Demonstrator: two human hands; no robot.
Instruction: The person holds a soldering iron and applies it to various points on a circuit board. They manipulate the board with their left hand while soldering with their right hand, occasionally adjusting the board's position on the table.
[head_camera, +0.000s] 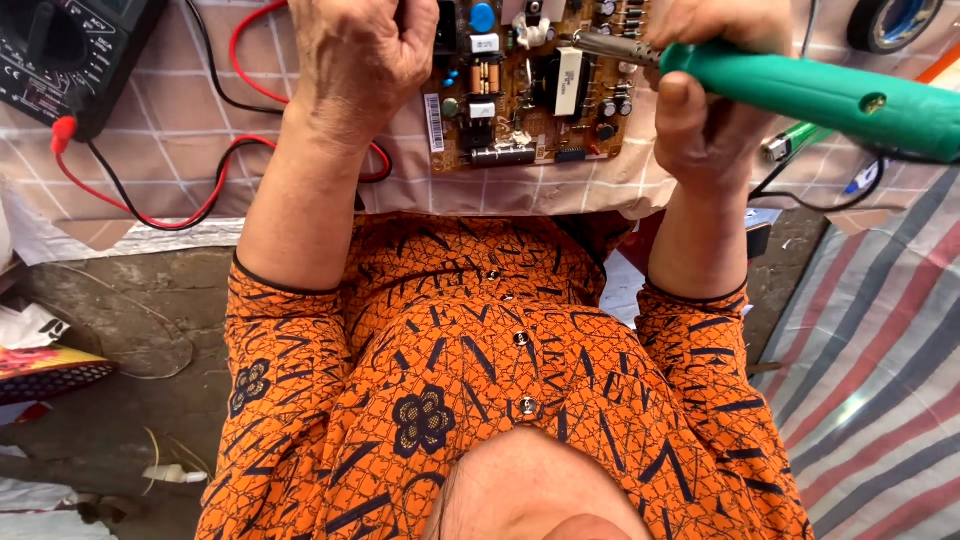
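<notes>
A brown circuit board (530, 100) with several components lies on a checked tablecloth (180, 110) in front of me. My left hand (360, 60) is curled into a fist and rests on the board's left part; whatever is inside the fist is hidden. My right hand (700, 110) grips a green-handled soldering iron (820, 95). Its metal tip (605, 45) points left, just over the board's upper right area. Below the table I see my orange patterned shirt (470, 380).
A black multimeter (70, 50) sits at the top left, with red and black leads (150, 205) looping across the cloth. A tape roll (895, 20) lies at the top right, with a green pen-like tool (800, 140) below it. A striped tarp (880, 380) covers the ground at right.
</notes>
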